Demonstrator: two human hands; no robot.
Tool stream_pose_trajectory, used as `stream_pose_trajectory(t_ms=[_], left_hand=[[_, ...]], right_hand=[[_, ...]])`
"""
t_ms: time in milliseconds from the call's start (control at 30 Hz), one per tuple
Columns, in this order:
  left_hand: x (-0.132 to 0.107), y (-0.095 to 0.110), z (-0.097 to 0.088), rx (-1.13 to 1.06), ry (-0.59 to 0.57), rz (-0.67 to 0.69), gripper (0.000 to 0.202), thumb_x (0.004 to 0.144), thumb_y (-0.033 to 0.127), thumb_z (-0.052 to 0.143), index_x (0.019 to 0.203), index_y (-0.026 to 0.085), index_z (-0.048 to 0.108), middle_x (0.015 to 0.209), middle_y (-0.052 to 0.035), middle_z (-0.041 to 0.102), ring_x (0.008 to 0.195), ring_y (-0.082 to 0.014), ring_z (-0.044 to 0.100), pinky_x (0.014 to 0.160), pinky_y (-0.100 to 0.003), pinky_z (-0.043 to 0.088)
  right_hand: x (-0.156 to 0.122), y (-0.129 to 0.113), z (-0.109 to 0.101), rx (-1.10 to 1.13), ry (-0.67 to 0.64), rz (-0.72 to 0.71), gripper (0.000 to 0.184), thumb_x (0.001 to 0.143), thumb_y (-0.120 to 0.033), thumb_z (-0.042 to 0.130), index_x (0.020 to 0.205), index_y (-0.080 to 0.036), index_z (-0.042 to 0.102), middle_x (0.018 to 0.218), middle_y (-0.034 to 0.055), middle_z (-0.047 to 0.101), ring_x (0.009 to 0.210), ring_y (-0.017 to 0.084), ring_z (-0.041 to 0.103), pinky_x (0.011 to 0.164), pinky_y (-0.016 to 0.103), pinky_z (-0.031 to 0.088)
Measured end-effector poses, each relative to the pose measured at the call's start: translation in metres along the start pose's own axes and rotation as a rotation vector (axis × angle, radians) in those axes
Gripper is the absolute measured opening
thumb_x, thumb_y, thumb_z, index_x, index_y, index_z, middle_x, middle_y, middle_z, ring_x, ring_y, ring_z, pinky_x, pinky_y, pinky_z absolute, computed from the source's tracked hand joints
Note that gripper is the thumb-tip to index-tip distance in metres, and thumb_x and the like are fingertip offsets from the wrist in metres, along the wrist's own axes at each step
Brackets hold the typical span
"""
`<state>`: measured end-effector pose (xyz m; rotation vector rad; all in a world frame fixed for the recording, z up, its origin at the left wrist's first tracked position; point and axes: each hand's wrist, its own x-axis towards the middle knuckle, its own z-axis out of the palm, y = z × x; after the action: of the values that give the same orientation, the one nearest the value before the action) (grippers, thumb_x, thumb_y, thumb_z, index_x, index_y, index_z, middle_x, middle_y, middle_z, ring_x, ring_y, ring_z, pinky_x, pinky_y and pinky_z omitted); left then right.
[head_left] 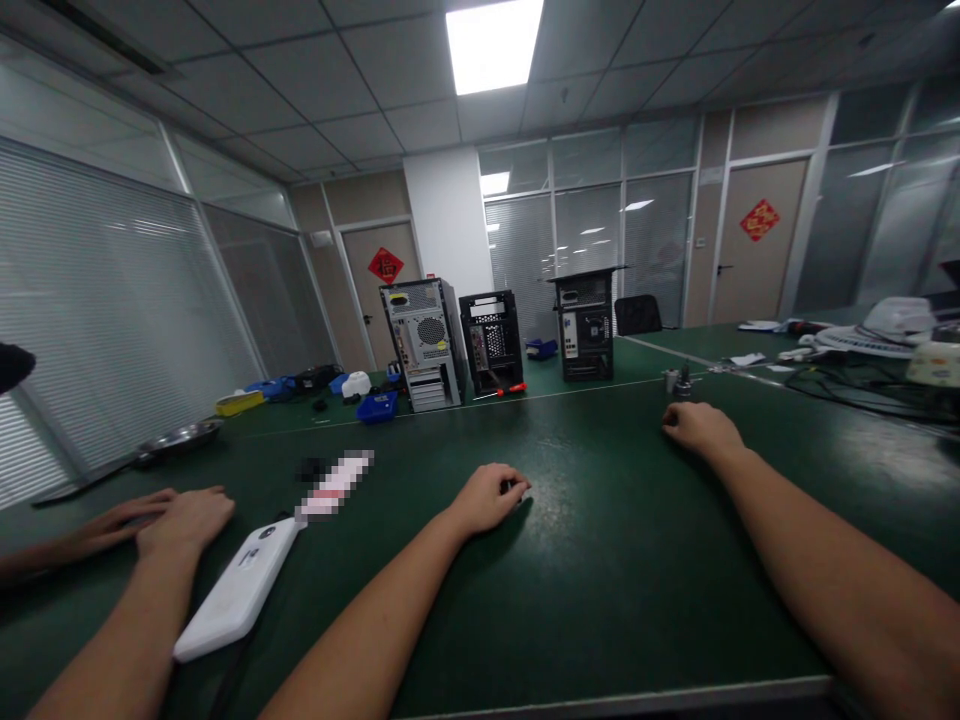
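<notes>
My left hand (pixel 489 498) rests on the green table (pixel 592 570) near the middle, its fingers curled and thumb against them. A small dark bit shows between thumb and fingers, too small to name. Farther right, my right hand (pixel 705 430) lies on the table with its fingers bent inward; what they hold, if anything, is hidden. Just beyond it stand two small metal pieces, a silver cylinder (pixel 670 380) and a darker pointed part (pixel 682 384). I cannot tell whether my right hand touches them.
Another person's hands (pixel 187 520) rest at the left, beside a white power bank-like device (pixel 240 585). Three computer cases (pixel 427 345) stand at the back, with a red-handled screwdriver (pixel 504 391) and a blue tray (pixel 377 407). Cables (pixel 847 385) lie far right; a metal dish (pixel 180 438) sits left.
</notes>
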<state>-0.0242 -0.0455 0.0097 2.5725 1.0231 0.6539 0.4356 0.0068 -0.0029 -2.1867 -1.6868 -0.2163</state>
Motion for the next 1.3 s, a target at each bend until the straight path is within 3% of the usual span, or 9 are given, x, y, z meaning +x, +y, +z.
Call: stream_pose_trajectory(t_ms=[267, 367, 533, 733, 933, 1300], left_hand=[[0.0, -0.001, 0.001, 0.011, -0.001, -0.002, 0.032, 0.097, 0.037, 0.051, 0.101, 0.018, 0.077, 0.1, -0.007, 0.074, 0.091, -0.019, 0.064, 0.082, -0.027, 0.047], [0.0, -0.001, 0.001, 0.01, 0.004, -0.001, 0.032, 0.097, 0.037, 0.051, 0.101, 0.018, 0.077, 0.1, -0.0069, 0.074, 0.092, -0.0192, 0.064, 0.081, -0.027, 0.047], [-0.001, -0.003, 0.002, -0.016, 0.012, 0.014, 0.032, 0.097, 0.037, 0.052, 0.101, 0.018, 0.077, 0.099, -0.0063, 0.074, 0.091, -0.0187, 0.064, 0.082, -0.026, 0.048], [0.0, -0.006, 0.004, -0.009, 0.024, 0.024, 0.031, 0.097, 0.036, 0.052, 0.1, 0.018, 0.077, 0.099, -0.0061, 0.074, 0.091, -0.0184, 0.065, 0.081, -0.026, 0.048], [-0.001, -0.007, 0.004, -0.001, 0.031, 0.031, 0.029, 0.097, 0.035, 0.053, 0.099, 0.018, 0.077, 0.099, -0.0061, 0.074, 0.09, -0.018, 0.065, 0.081, -0.025, 0.047], [0.001, -0.006, 0.003, 0.001, 0.011, 0.019, 0.028, 0.096, 0.033, 0.054, 0.1, 0.017, 0.077, 0.097, -0.0057, 0.075, 0.09, -0.0179, 0.065, 0.079, -0.025, 0.047]], right_hand=[[-0.006, 0.02, -0.004, 0.109, 0.135, 0.282, 0.04, 0.081, -0.053, 0.058, 0.105, -0.024, 0.074, 0.101, 0.0152, 0.073, 0.092, 0.031, 0.066, 0.073, 0.039, 0.045], [-0.009, 0.026, -0.005, 0.153, 0.163, 0.326, 0.043, 0.081, -0.054, 0.058, 0.107, -0.024, 0.074, 0.104, 0.0166, 0.073, 0.093, 0.033, 0.066, 0.073, 0.04, 0.045], [-0.012, 0.023, -0.006, 0.159, 0.171, 0.319, 0.041, 0.083, -0.051, 0.057, 0.11, -0.025, 0.073, 0.107, 0.0157, 0.073, 0.095, 0.034, 0.065, 0.071, 0.041, 0.045], [-0.008, 0.023, -0.004, 0.185, 0.185, 0.211, 0.038, 0.084, -0.042, 0.058, 0.115, -0.024, 0.072, 0.114, 0.0108, 0.073, 0.099, 0.031, 0.065, 0.076, 0.038, 0.044], [-0.007, 0.024, -0.002, 0.204, 0.197, 0.202, 0.042, 0.089, -0.054, 0.053, 0.114, -0.027, 0.074, 0.106, 0.0112, 0.075, 0.093, 0.031, 0.066, 0.072, 0.038, 0.043], [0.001, 0.036, 0.01, 0.165, 0.209, 0.206, 0.044, 0.087, -0.055, 0.054, 0.115, -0.028, 0.076, 0.104, 0.0104, 0.076, 0.093, 0.032, 0.067, 0.071, 0.038, 0.045]])
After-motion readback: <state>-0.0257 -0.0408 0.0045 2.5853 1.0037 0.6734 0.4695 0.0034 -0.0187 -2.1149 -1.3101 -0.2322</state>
